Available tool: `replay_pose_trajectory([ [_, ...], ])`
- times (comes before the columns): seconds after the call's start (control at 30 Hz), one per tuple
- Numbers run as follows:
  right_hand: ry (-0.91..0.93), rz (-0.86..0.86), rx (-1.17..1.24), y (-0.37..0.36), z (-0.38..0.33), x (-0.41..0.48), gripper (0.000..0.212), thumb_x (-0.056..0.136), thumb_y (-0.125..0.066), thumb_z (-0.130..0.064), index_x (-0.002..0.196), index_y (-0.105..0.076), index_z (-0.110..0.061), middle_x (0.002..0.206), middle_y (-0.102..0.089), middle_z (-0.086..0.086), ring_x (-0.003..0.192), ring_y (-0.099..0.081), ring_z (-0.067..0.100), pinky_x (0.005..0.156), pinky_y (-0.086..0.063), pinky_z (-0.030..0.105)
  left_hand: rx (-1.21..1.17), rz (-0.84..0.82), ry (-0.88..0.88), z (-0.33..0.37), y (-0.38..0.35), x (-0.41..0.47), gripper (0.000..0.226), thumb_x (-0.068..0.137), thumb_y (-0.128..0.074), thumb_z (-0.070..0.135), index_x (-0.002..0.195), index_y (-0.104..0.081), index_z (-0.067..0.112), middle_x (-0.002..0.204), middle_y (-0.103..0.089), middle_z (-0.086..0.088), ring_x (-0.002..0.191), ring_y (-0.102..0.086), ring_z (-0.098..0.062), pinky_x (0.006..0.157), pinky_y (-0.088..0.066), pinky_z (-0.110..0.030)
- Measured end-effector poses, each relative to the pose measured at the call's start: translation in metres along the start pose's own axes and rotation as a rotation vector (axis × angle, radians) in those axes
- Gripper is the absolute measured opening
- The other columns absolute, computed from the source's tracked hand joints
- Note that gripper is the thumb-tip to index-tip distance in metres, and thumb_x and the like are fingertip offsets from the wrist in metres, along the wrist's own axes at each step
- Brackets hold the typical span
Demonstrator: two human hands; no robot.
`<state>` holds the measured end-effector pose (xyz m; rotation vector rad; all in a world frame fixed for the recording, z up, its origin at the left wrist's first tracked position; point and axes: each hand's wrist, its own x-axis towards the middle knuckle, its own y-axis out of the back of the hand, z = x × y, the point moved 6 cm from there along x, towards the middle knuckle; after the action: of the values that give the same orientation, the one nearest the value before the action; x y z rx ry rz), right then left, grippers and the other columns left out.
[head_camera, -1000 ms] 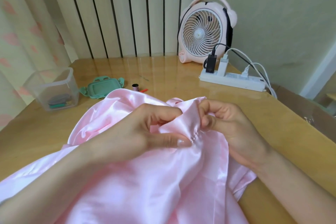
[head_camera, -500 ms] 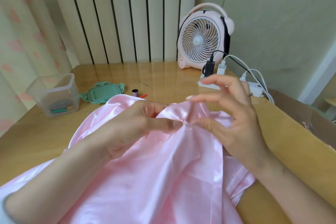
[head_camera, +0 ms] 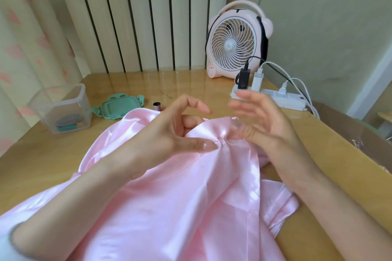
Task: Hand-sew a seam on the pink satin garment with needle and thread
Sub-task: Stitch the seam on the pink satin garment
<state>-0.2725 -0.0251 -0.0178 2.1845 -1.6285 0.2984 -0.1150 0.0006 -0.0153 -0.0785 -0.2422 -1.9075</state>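
Note:
The pink satin garment (head_camera: 169,197) lies bunched on the wooden table (head_camera: 42,154) and drapes toward me. My left hand (head_camera: 161,133) pinches a raised fold of it, thumb on top and lower fingers behind, with the index finger lifted. A short dark stitch of thread (head_camera: 216,141) shows at the gathered fold beside the thumb tip. My right hand (head_camera: 275,133) is just right of the fold, its fingers spread and straight and its thumb against the fabric. The needle itself is not visible.
A small thread spool (head_camera: 157,106) stands behind the garment. At the back left are a green lid (head_camera: 121,108) and a clear plastic box (head_camera: 61,108). A pink fan (head_camera: 235,44) and a power strip (head_camera: 284,99) with cables sit at the back right. A cardboard edge (head_camera: 360,144) runs along the right.
My right hand let go of its pinch at the fold and opened its fingers upward. My left index finger lifted off the fabric while the thumb stayed on the fold.

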Motion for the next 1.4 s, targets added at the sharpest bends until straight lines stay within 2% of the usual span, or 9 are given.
replay_pose_trajectory([
  [0.13, -0.433, -0.148, 0.48, -0.007, 0.028, 0.0, 0.04, 0.072, -0.064, -0.009, 0.11, -0.063, 0.001, 0.096, -0.069, 0.016, 0.08, -0.068, 0.019, 0.069, -0.055, 0.022, 0.065, -0.068, -0.196, 0.009, -0.002, 0.0, 0.034, 0.078, -0.064, -0.001, 0.106, -0.05, 0.013, 0.084, -0.062, 0.004, 0.08, -0.057, -0.015, 0.073, -0.045, -0.024],
  [0.33, -0.482, -0.131, 0.608, -0.005, 0.028, 0.001, 0.024, 0.069, -0.059, 0.002, 0.092, -0.064, -0.001, 0.075, -0.07, 0.009, 0.064, -0.068, 0.014, 0.057, -0.053, 0.019, 0.162, -0.05, -0.305, 0.011, -0.001, -0.002, 0.008, 0.082, -0.067, 0.005, 0.088, -0.063, 0.007, 0.089, -0.068, 0.007, 0.09, -0.063, -0.012, 0.084, -0.046, -0.021],
  [0.5, -0.572, -0.233, 0.674, -0.011, 0.036, -0.002, 0.052, 0.063, -0.076, -0.004, 0.113, -0.061, 0.001, 0.097, -0.067, 0.017, 0.081, -0.067, 0.022, 0.071, -0.057, 0.027, 0.13, -0.032, -0.351, 0.009, 0.001, -0.003, 0.005, 0.077, -0.068, 0.013, 0.081, -0.066, 0.012, 0.083, -0.065, 0.012, 0.081, -0.06, -0.008, 0.078, -0.042, -0.015],
  [0.6, -0.576, -0.276, 0.684, -0.015, 0.038, -0.003, 0.082, 0.046, -0.09, -0.01, 0.121, -0.059, 0.001, 0.112, -0.063, 0.022, 0.095, -0.063, 0.03, 0.081, -0.055, 0.033, 0.11, 0.021, -0.383, 0.009, 0.005, -0.002, 0.005, 0.075, -0.073, 0.029, 0.078, -0.07, 0.026, 0.094, -0.061, 0.01, 0.091, -0.056, -0.009, 0.081, -0.04, -0.019],
  [0.73, -0.551, -0.242, 0.706, -0.015, 0.036, -0.003, 0.085, 0.04, -0.092, -0.01, 0.119, -0.062, -0.001, 0.115, -0.063, 0.022, 0.094, -0.064, 0.028, 0.082, -0.055, 0.032, 0.091, 0.121, -0.452, 0.009, 0.01, -0.002, 0.006, 0.075, -0.073, 0.035, 0.076, -0.071, 0.029, 0.104, -0.062, 0.012, 0.106, -0.053, -0.008, 0.087, -0.04, -0.023],
  [0.93, -0.519, -0.185, 0.711, -0.013, 0.027, -0.004, 0.051, 0.044, -0.082, -0.005, 0.094, -0.073, -0.007, 0.09, -0.07, 0.014, 0.073, -0.069, 0.02, 0.066, -0.057, 0.026, 0.142, 0.321, -0.542, 0.01, 0.016, -0.007, 0.008, 0.072, -0.068, 0.02, 0.067, -0.065, 0.027, 0.096, -0.061, 0.014, 0.096, -0.053, -0.013, 0.091, -0.036, -0.026],
  [1.03, -0.496, -0.137, 0.694, -0.008, 0.023, -0.002, 0.039, 0.047, -0.072, -0.003, 0.085, -0.072, -0.006, 0.079, -0.069, 0.012, 0.066, -0.068, 0.018, 0.06, -0.055, 0.023, 0.096, 0.417, -0.569, 0.014, 0.028, -0.012, 0.016, 0.072, -0.064, 0.017, 0.066, -0.061, 0.031, 0.083, -0.058, 0.013, 0.082, -0.051, -0.013, 0.08, -0.036, -0.029],
  [1.27, -0.439, -0.127, 0.649, -0.006, 0.017, 0.0, 0.037, 0.06, -0.063, 0.002, 0.096, -0.065, -0.003, 0.073, -0.067, 0.008, 0.061, -0.064, 0.016, 0.057, -0.054, 0.022, 0.285, 0.434, -0.478, 0.031, 0.028, -0.014, 0.015, 0.094, -0.049, 0.029, 0.085, -0.054, 0.017, 0.079, -0.061, 0.012, 0.077, -0.054, -0.008, 0.076, -0.042, -0.018],
  [1.4, -0.399, -0.118, 0.663, -0.002, 0.018, 0.003, 0.051, 0.058, -0.067, 0.01, 0.108, -0.061, -0.001, 0.084, -0.065, 0.013, 0.072, -0.064, 0.021, 0.067, -0.056, 0.025, 0.639, 0.225, -0.245, 0.03, 0.023, -0.007, 0.03, 0.075, -0.052, 0.056, 0.081, -0.057, 0.028, 0.078, -0.06, 0.023, 0.072, -0.05, 0.001, 0.065, -0.037, -0.01],
])
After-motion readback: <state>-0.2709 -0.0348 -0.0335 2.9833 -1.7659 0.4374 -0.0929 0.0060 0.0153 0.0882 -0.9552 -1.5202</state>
